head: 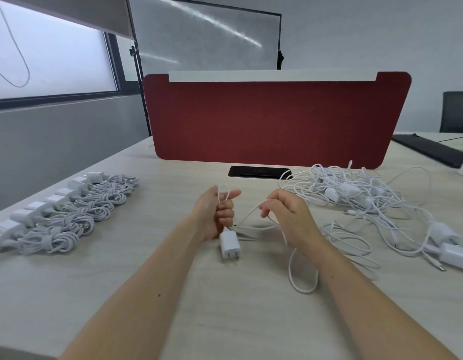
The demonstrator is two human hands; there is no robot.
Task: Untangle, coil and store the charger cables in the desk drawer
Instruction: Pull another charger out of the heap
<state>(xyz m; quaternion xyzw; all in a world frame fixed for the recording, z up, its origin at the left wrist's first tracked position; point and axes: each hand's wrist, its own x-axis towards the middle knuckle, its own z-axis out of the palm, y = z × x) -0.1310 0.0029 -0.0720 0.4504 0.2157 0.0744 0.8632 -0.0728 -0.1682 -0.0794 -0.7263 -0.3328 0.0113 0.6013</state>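
Note:
My left hand point(217, 214) grips a white charger cable, a loop of it sticking up above the fist, and the white plug adapter point(229, 246) hangs just below that hand. My right hand point(287, 216) pinches the same cable point(303, 279) a little to the right; the slack drops into a loop on the desk near my right forearm. A tangled pile of white cables and adapters point(355, 198) lies at the right. Several coiled chargers point(69, 216) lie in a row at the left.
A red felt divider point(277, 120) stands across the back of the light wood desk point(173, 294). A black cable port point(259, 172) sits in front of it. A dark keyboard-like object point(430, 149) and a chair back point(456, 111) are at far right. No drawer shows.

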